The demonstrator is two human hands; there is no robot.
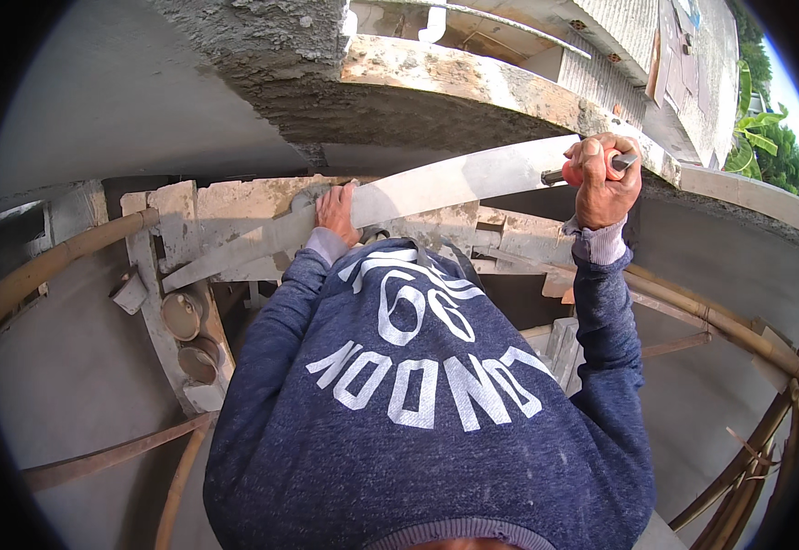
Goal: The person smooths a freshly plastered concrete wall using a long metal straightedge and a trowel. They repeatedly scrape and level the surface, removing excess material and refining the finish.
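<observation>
A long, pale, flat straightedge (463, 179) runs slantwise in front of me, from low at the left to higher at the right. My left hand (335, 213) is closed on its middle part, with some fingers hidden. Beside that hand is a rounded grey thing (308, 196) I cannot make out clearly. My right hand (606, 179) is wrapped round the red handle of a tool (572, 171) at the straightedge's right end. Grey metal shows on both sides of that fist; the tool's exact kind is unclear. Whether this hand also touches the straightedge is unclear.
Rough concrete (253, 82) hangs overhead, and a mortar-stained ledge (473, 78) curves along the top right. Mortar-spattered planks (179, 220) stand before me. Two round containers (181, 316) and a small cup (129, 291) are at left. Bamboo poles (60, 261) flank both sides.
</observation>
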